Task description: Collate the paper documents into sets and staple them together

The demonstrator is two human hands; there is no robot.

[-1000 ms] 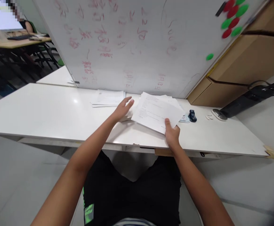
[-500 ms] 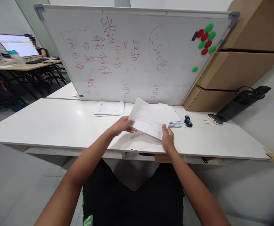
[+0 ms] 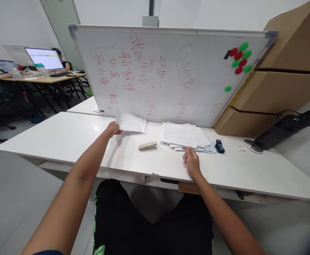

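Note:
My left hand [image 3: 113, 129] is closed on the left edge of white paper sheets [image 3: 130, 123], which lie over the left paper stack. My right hand [image 3: 191, 162] is at the front of the larger, uneven paper stack [image 3: 183, 134]. Its fingers are curled, the index finger reaches toward the stack's front edge, and no sheet shows in its grip. Between the two stacks a pale stapler [image 3: 147, 146] lies on the white desk.
A dark blue clip-like object [image 3: 219, 146] lies right of the larger stack, then small white pieces, a mouse [image 3: 253, 146] and a black bottle [image 3: 285, 131]. Behind stand a whiteboard [image 3: 160, 74] and stacked cardboard boxes [image 3: 285, 92]. Other people sit at a far-left table.
The sheet held in both hands has gone left with my left hand to the left stack. My right hand has let go of it. The stapler has come into view.

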